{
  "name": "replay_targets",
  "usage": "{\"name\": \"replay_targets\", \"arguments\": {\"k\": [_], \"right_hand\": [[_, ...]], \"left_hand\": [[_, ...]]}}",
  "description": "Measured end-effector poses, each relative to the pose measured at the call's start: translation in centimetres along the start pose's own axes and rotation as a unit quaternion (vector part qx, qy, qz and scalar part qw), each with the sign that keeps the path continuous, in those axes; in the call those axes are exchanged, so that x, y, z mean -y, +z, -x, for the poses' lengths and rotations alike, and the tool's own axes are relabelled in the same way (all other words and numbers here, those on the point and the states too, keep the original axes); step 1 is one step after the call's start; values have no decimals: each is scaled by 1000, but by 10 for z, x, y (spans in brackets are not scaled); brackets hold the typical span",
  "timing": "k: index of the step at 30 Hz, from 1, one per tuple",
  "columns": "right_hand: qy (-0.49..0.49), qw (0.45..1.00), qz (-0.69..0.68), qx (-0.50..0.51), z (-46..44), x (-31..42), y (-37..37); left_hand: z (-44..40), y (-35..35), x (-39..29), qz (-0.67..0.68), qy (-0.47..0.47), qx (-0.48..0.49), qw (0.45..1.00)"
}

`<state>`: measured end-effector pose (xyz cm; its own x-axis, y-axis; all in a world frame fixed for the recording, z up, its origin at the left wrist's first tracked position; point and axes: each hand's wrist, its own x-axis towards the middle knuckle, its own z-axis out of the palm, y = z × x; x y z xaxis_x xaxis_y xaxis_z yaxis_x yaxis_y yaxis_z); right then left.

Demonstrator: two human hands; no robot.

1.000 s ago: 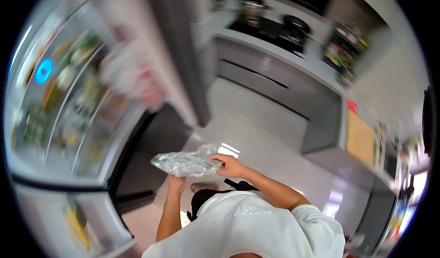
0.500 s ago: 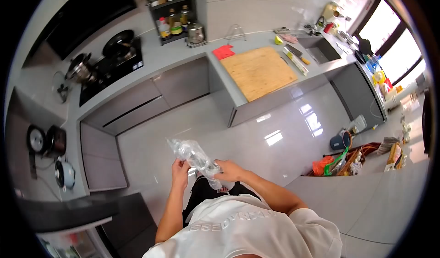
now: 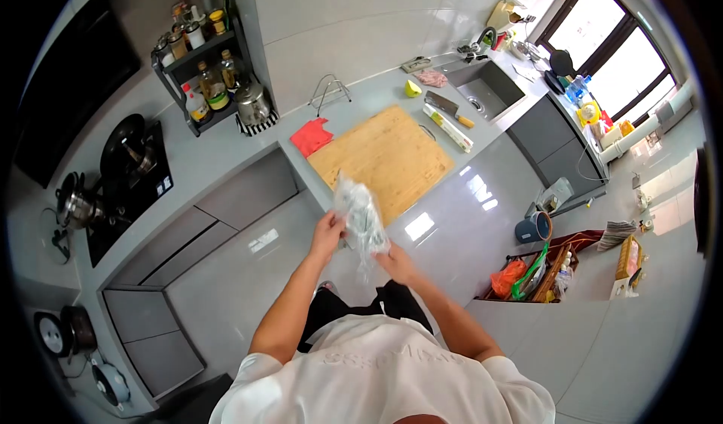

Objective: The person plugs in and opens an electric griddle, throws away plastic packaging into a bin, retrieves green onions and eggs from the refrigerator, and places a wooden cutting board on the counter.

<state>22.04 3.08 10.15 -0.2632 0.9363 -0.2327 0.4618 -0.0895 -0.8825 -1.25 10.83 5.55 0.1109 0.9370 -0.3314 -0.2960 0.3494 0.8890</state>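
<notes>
A crumpled clear plastic bag [image 3: 361, 215] is held up in front of me, between both hands. My left hand [image 3: 327, 236] grips its left edge with closed fingers. On the lower right side of the bag, my right hand [image 3: 396, 263] is closed around the plastic. What lies inside the bag, if anything, I cannot make out. Just beyond it, a wooden cutting board [image 3: 399, 160] lies on the counter, its near corner partly covered by the bag.
Left of the board is a red cloth or bag [image 3: 310, 136]. To its right lie a cleaver [image 3: 444, 105] and a long narrow box [image 3: 449, 129], near the sink [image 3: 482, 93]. A stove [image 3: 132, 190] is at left; a bucket [image 3: 533, 228] stands on the floor.
I have come closer to the counter, and my view has turned. Both hands and the bag have risen and moved forward, so the bag now overlaps the board's near edge.
</notes>
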Motion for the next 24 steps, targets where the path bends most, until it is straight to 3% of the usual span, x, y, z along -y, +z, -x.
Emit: {"name": "replay_targets", "arguments": {"k": [5, 7, 9, 11, 13, 17, 19, 21, 24], "right_hand": [[27, 997, 63, -32, -145, 12, -56], [61, 980, 191, -11, -208, -6, -64], [21, 976, 216, -23, -255, -10, -74], [-18, 973, 227, -30, -301, -17, -72], [19, 951, 307, 14, -342, -21, -82], [30, 939, 339, 42, -375, -17, -105], [-5, 927, 374, -42, -375, -20, -112], [-110, 893, 423, -106, -360, -22, -117], [-224, 885, 388, -126, -321, 5, -99]], "left_hand": [[-90, 12, -61, -83, 1, -110, 990], [-113, 4, -56, -90, -15, -144, 985], [-129, 5, -58, -84, 1, -184, 979], [-139, -2, -48, -97, 0, -210, 973], [-138, 1, -53, -114, 2, -229, 967], [-120, 5, -60, -51, -4, -291, 955], [-100, 0, -49, -25, 10, -335, 942], [-76, -5, -39, 3, 15, -371, 928], [-20, -8, -45, 34, 46, -428, 902]]}}
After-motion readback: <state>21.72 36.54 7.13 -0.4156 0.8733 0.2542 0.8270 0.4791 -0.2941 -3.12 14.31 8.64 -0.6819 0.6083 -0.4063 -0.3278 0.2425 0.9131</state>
